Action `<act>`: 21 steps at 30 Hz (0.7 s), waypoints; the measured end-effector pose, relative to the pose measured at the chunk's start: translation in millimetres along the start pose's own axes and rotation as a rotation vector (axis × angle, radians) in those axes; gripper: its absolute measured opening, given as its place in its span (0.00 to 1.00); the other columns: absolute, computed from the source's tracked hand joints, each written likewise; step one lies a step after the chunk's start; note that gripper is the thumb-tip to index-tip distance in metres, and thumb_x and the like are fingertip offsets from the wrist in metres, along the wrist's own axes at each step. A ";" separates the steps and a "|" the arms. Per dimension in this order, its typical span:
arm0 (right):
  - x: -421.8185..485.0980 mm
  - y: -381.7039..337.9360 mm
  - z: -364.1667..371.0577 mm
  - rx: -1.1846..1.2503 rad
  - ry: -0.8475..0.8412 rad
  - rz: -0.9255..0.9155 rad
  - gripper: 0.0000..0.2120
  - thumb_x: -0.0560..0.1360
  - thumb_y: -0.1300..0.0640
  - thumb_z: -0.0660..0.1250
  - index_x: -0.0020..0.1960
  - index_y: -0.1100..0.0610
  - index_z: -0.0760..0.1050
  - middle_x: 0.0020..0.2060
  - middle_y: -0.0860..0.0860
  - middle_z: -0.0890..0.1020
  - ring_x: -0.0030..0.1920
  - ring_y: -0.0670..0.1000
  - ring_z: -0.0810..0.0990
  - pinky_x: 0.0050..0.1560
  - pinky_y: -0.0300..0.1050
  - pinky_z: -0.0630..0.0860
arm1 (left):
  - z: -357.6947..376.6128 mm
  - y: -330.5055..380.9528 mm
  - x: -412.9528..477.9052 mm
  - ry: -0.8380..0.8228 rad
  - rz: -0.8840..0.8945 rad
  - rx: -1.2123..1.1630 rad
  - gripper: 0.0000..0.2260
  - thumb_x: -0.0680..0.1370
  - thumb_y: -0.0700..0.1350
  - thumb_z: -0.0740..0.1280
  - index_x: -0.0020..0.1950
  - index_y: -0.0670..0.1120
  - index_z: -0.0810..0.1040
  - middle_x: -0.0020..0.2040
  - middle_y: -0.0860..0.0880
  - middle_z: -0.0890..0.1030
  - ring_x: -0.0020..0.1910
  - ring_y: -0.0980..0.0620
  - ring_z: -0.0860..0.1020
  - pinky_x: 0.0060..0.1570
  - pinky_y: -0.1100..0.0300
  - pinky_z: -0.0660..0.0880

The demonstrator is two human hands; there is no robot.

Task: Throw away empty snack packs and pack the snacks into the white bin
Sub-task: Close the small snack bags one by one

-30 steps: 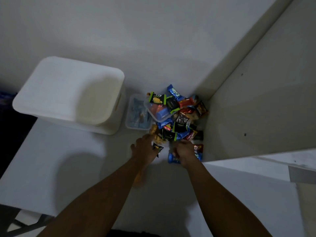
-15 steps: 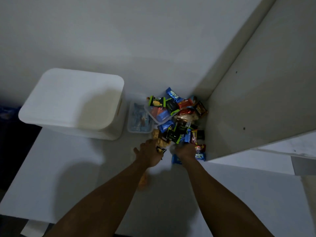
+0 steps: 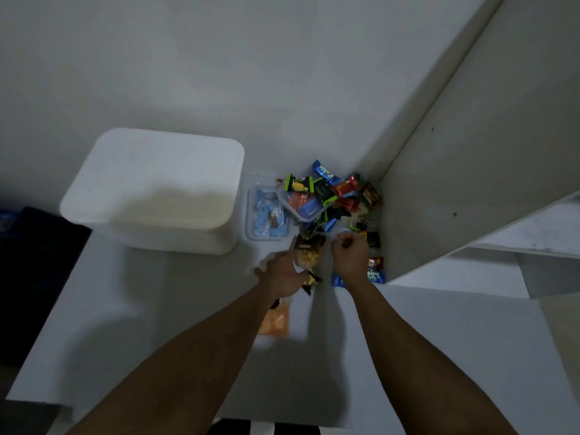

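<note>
Holds a clear pack of yellow snacks [image 3: 307, 257] in the closed left grip [image 3: 281, 275], curls the right grip [image 3: 350, 259], hold unclear, by the colourful snack heap [image 3: 332, 199] near the white rectangular plastic bin [image 3: 150, 237].

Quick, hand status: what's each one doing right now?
Left hand: holding a clear snack pack with yellow pieces.
Right hand: fingers curled at the snack pile; whether it holds anything cannot be told.
</note>
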State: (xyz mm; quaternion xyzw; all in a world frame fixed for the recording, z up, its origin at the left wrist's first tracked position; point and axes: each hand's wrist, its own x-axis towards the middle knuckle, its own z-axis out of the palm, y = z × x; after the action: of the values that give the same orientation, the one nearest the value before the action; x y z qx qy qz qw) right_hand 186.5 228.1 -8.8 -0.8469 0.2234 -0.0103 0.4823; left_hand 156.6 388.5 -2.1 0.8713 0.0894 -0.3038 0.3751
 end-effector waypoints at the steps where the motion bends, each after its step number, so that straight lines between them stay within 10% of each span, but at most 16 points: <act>1: -2.7 -9.6 -4.2 0.027 -0.024 0.011 0.02 0.75 0.64 0.69 0.47 0.59 0.77 0.42 0.54 0.80 0.45 0.54 0.78 0.50 0.47 0.75 | -7.8 0.9 -6.2 0.013 0.002 -0.032 0.33 0.72 0.58 0.66 0.76 0.55 0.64 0.74 0.49 0.68 0.74 0.41 0.65 0.72 0.35 0.56; 10: -39.6 -106.3 -55.1 0.176 -0.044 -0.133 0.11 0.71 0.71 0.68 0.42 0.55 0.75 0.38 0.56 0.78 0.38 0.53 0.76 0.38 0.44 0.75 | -92.3 38.7 -50.7 0.227 0.273 -0.365 0.20 0.79 0.45 0.68 0.70 0.43 0.73 0.64 0.45 0.77 0.56 0.52 0.76 0.53 0.64 0.73; 15: -72.3 -171.6 -78.2 0.200 -0.068 -0.333 0.12 0.75 0.70 0.68 0.41 0.54 0.75 0.39 0.58 0.80 0.39 0.57 0.82 0.34 0.42 0.76 | -132.9 69.4 -78.8 0.313 0.483 -0.499 0.21 0.81 0.43 0.66 0.74 0.46 0.70 0.70 0.47 0.75 0.66 0.48 0.75 0.66 0.52 0.73; 21: -100.6 -230.9 -79.4 0.160 -0.011 -0.508 0.06 0.73 0.65 0.73 0.44 0.56 0.78 0.41 0.52 0.82 0.37 0.52 0.82 0.35 0.43 0.78 | -169.5 80.4 -111.7 0.465 0.624 -0.593 0.18 0.81 0.49 0.65 0.71 0.48 0.74 0.57 0.52 0.79 0.53 0.51 0.79 0.51 0.61 0.73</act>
State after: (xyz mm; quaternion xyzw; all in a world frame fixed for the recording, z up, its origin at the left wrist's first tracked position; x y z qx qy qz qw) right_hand 162.6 303.0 243.2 -0.8350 -0.0005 -0.1439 0.5311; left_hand 176.5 460.1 203.3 0.7570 -0.0120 0.0642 0.6502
